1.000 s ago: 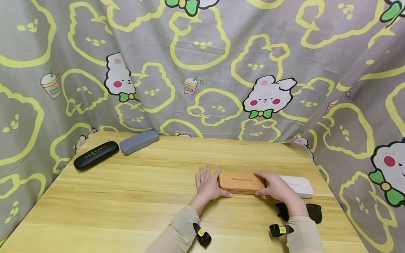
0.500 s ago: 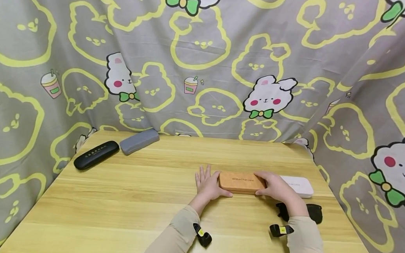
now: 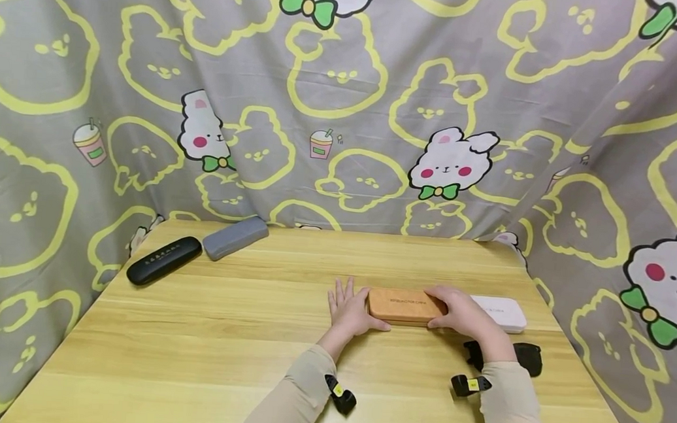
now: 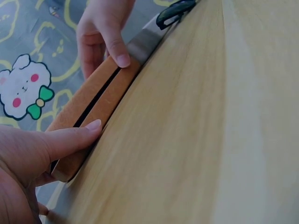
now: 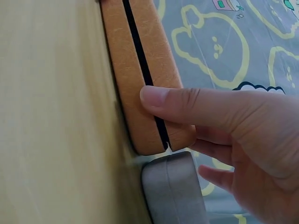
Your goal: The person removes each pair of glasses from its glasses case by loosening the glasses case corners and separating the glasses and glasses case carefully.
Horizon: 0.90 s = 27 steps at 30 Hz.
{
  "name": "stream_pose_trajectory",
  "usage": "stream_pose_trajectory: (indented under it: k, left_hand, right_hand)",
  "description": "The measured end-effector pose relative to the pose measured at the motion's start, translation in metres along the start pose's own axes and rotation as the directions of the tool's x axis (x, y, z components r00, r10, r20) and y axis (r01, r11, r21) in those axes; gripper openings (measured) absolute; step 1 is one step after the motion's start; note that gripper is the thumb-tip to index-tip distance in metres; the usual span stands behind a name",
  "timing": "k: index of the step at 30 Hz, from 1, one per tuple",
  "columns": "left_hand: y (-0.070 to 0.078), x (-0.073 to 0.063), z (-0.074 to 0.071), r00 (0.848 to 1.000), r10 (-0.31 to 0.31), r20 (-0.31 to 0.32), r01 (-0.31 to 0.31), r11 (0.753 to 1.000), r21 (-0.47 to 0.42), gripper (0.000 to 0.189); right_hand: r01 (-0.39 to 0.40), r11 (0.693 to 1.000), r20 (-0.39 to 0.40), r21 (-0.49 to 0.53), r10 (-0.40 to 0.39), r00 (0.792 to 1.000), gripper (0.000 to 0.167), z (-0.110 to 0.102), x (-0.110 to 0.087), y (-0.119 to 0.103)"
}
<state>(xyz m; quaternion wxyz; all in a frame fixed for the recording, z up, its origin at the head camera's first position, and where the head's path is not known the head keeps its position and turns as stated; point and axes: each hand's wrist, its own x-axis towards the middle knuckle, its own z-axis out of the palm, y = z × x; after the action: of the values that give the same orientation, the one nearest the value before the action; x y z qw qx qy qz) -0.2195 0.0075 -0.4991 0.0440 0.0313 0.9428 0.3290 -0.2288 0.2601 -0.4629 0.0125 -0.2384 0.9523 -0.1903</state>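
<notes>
An orange-brown glasses case (image 3: 407,306) lies lengthwise on the table between both hands. At its left end, my left hand (image 3: 350,312) holds it, thumb along the front side and several fingers spread out beyond the end. My right hand (image 3: 462,315) grips the right end, thumb (image 5: 161,100) on the front seam and fingers behind, partly hidden. A dark slit runs along the case's front in both wrist views. Just right of it lies a white glasses case (image 3: 505,314), partly covered by the right hand; in the right wrist view this pale case (image 5: 175,186) sits close to the orange-brown one.
Dark glasses (image 3: 527,359) lie in front of the white case, partly hidden by the right forearm. A black glasses case (image 3: 164,261) and a grey glasses case (image 3: 235,238) lie at the table's back left. A patterned curtain (image 3: 344,127) surrounds the wooden table (image 3: 218,334).
</notes>
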Motion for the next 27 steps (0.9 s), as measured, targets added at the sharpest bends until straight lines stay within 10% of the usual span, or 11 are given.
stream_pose_trajectory:
  k: [27]
  left_hand:
    - [-0.001,0.003,0.003,1.000,-0.014,0.005,0.014,1.000,0.023,0.101]
  right_hand:
    - [-0.141,0.982,0.336,0.123,0.092,0.937,0.067,-0.036,0.027,0.005]
